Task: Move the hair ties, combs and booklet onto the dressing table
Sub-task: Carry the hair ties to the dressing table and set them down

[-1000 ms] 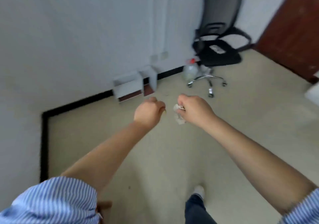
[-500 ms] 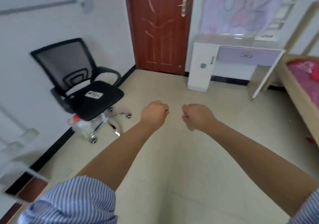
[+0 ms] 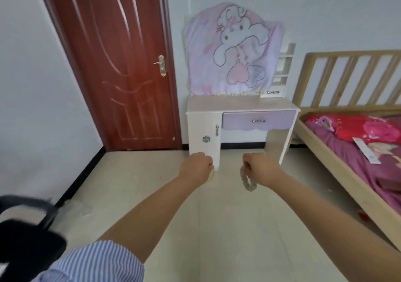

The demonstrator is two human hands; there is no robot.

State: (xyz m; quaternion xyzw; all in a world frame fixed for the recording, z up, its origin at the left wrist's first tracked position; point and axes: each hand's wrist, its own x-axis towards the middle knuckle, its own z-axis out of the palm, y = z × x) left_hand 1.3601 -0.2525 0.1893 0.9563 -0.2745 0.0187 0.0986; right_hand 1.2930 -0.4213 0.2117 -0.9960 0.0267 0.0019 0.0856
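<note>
- The view has swung around since a moment ago: the dressing table [image 3: 240,108] was off to the right and far away, and now it is sitting straight ahead and looking closer.
- The black chair [image 3: 26,236] was in plain sight on the left before, and now only a blurry bit of it is showing in the bottom left corner.
- Both arms are still reaching out in front, side by side, over the pale floor [image 3: 217,227].
- The right hand [image 3: 261,168] is curling into a fist around a beige hair tie [image 3: 247,181]. A loop of the hair tie is hanging down below the fist.
- The left hand [image 3: 196,168] is also making a tight fist. A little bit of a yellow thing [image 3: 211,174] is peeking out by the fingers, but it is too small to tell what it is.
- The dressing table is white with a purple drawer [image 3: 258,121], and its top is looking bare from here.
- A pink cloth with a cartoon animal [image 3: 234,51] is hanging over the back of the dressing table.
- A red-brown door [image 3: 117,64] is standing shut to the left of the dressing table.
- A wooden bed [image 3: 338,151] is sitting on the right, with a white booklet [image 3: 365,150] lying on its purple and red blanket.
- A blue striped sleeve [image 3: 95,262] is showing on the left arm.
</note>
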